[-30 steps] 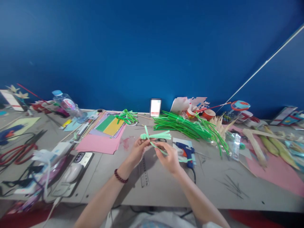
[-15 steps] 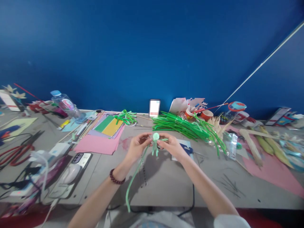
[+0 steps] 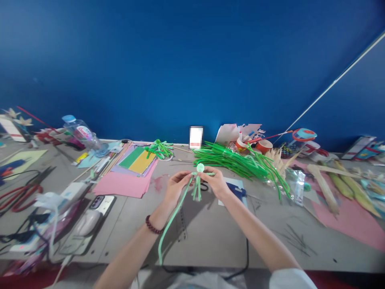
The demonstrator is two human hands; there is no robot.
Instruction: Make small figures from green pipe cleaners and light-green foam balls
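Between my hands, above the middle of the table, is a small light-green pipe-cleaner figure [image 3: 197,188] with a round coiled head and several dangling legs. My left hand [image 3: 178,184] pinches a pale green pipe cleaner [image 3: 171,220] close to the figure's neck; its long tail hangs down past my wrist toward the table's front edge. With thumb and fingers closed, my right hand [image 3: 215,181] grips the figure just under the head, where a short green end sticks out along the fingers. The exact spot under my fingertips is hidden.
A bundle of green pipe cleaners [image 3: 228,160] lies behind my right hand, with a blue glue gun [image 3: 237,189] nearer. Coloured paper sheets [image 3: 120,182] lie to the left, beyond a phone [image 3: 87,224] and a power strip [image 3: 69,196]. Red-handled scissors [image 3: 27,196] are far left.
The figure has shifted slightly, its head now a little up and right. My hands have drawn slightly apart, showing more of the pipe cleaner between them.
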